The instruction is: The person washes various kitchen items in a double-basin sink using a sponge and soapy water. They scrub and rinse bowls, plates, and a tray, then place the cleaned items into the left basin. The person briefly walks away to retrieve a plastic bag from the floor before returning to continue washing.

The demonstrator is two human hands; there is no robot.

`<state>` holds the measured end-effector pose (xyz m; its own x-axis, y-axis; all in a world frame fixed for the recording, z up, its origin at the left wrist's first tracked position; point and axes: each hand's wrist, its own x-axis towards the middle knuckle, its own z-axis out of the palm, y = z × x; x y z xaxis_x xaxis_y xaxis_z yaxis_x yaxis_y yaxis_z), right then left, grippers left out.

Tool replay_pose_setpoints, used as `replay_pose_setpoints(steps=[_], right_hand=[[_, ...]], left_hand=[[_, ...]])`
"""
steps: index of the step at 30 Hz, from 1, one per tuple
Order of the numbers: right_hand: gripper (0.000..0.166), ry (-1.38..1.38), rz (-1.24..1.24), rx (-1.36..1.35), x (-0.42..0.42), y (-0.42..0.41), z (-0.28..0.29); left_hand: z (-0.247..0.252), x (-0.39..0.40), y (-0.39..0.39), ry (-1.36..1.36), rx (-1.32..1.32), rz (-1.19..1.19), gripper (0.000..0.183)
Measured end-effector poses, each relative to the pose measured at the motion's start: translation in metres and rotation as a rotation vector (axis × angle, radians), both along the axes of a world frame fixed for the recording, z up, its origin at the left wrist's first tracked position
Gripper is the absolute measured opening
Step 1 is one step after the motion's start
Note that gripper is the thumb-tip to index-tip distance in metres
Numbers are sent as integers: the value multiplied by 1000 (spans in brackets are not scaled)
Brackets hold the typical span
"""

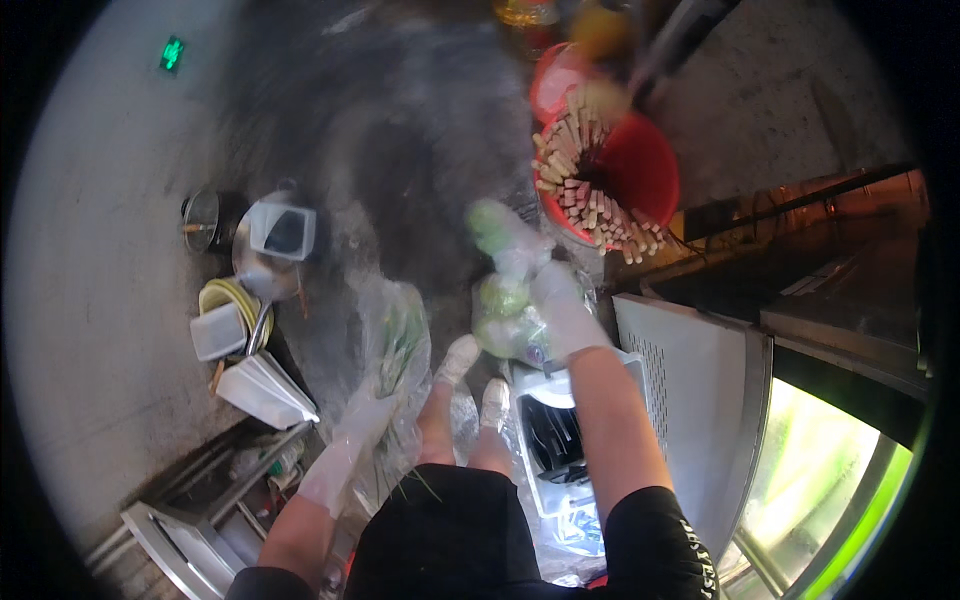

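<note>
My left hand point(364, 416), in a thin clear glove, is closed on a clear plastic bag point(397, 330) with long green stalks inside; some thin green leaves hang out at its lower end. To the right, my right hand point(551, 289), gloved too, grips a green vegetable in clear film point(495, 229); the blur hides its exact kind. Directly below it is a clear bag of round green vegetables point(510, 322), which the right hand overlaps. Whether that hand also touches this bag I cannot tell.
A red bucket point(656, 169) holds many wooden-looking sticks at the upper right. A white plastic crate point(532, 480) with black items stands by my feet. A lit cabinet point(802, 465) is at the right. Pale tubs point(262, 390) and a pot point(202, 221) stand at the left.
</note>
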<state>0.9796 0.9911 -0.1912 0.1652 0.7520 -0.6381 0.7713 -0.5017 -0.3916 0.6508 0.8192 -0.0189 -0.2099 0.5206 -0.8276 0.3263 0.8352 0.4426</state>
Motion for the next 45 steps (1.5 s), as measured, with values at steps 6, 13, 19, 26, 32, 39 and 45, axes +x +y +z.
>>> replay_pose_setpoints(steps=[6,13,19,26,32,39,45], right_hand=[[33,197,9,-129,-56,-86,-52],[30,780,-789,-282,-81,-253,14],[32,657,-1507,-131,-79,-408,75],[21,777,-1941,151,-228,-585,181],[35,859,-2387,493,-428,-694,302],[55,907,-2123,2122,-516,-797,443],[34,368,-2632,2741,-541,-900,436]], left_hand=[[-16,27,84,-114,-43,0,45],[-60,101,188,-373,-155,-158,49],[-86,147,175,-195,-199,-642,41],[-36,82,54,126,-106,-1331,26],[42,41,-145,-514,-114,-1597,38],[292,-39,-547,-1158,-1192,-1797,70],[346,-144,-732,-994,-1572,-1824,72]])
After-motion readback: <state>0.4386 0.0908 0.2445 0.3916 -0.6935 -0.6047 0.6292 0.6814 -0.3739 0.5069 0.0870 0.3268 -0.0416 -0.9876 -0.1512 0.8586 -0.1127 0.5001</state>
